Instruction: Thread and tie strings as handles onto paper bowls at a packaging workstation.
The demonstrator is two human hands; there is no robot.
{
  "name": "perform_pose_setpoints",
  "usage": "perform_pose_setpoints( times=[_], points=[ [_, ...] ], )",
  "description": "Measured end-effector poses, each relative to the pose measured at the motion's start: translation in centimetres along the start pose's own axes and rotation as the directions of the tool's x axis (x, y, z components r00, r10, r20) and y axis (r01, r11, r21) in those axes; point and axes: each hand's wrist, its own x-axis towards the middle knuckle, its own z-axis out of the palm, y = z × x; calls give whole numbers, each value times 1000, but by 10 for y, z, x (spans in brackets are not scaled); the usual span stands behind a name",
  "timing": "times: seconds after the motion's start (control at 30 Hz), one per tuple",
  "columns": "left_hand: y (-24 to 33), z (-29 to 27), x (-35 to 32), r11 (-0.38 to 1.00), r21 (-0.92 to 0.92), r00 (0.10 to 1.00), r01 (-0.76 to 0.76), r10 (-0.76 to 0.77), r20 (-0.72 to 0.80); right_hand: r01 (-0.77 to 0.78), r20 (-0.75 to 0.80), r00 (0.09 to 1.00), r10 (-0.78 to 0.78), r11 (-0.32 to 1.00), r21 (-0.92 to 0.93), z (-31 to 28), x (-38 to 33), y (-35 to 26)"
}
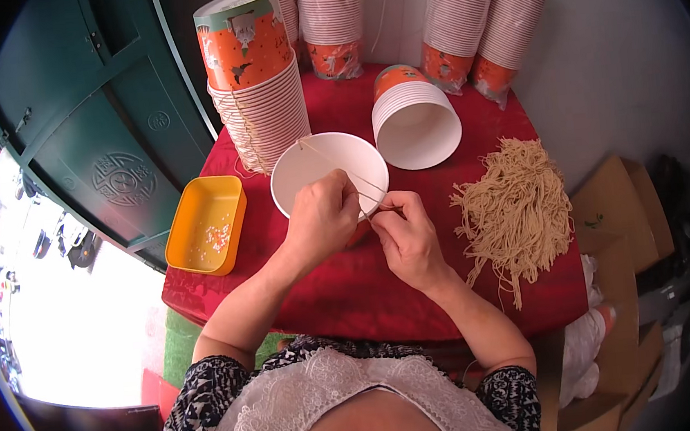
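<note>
In front of me a paper bucket (301, 168) stands with its white inside facing up. A thin tan string (367, 181) runs from its far rim across the opening to my hands. My left hand (324, 211) is closed in a fist over the near part of the opening, gripping the string. At the near right rim my right hand (410, 241) pinches the string between thumb and fingers. Those fingers hide the exact spot where string meets rim. To the right lies a loose pile of tan strings (517, 209).
A yellow tray (235, 225) with small white pieces sits left on the red-covered table (319, 300). Behind it rises a stack of orange buckets (258, 108); another nested group (414, 111) lies sideways. Plastic-wrapped stacks (334, 19) line the back. Cardboard boxes (612, 266) stand right, a green door (121, 136) left.
</note>
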Motion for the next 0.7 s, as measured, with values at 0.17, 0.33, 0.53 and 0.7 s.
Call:
perform_pose_setpoints(
  times=[0.17,0.33,0.53,0.7],
  points=[
    [-2,0,1,999,34,1000,-11,12,-23,40,1,999,-40,999,-17,-2,3,-2],
    [3,-1,-1,998,36,998,-59,59,-2,63,-45,997,-63,998,-6,-4,2,1],
    [4,-8,-10,938,203,959,-280,283,14,-53,-87,994,66,988,144,0,3,-1],
    [12,-17,-15,926,243,957,-289,272,103,-144,-85,982,170,957,250,6,2,-3]
  ],
)
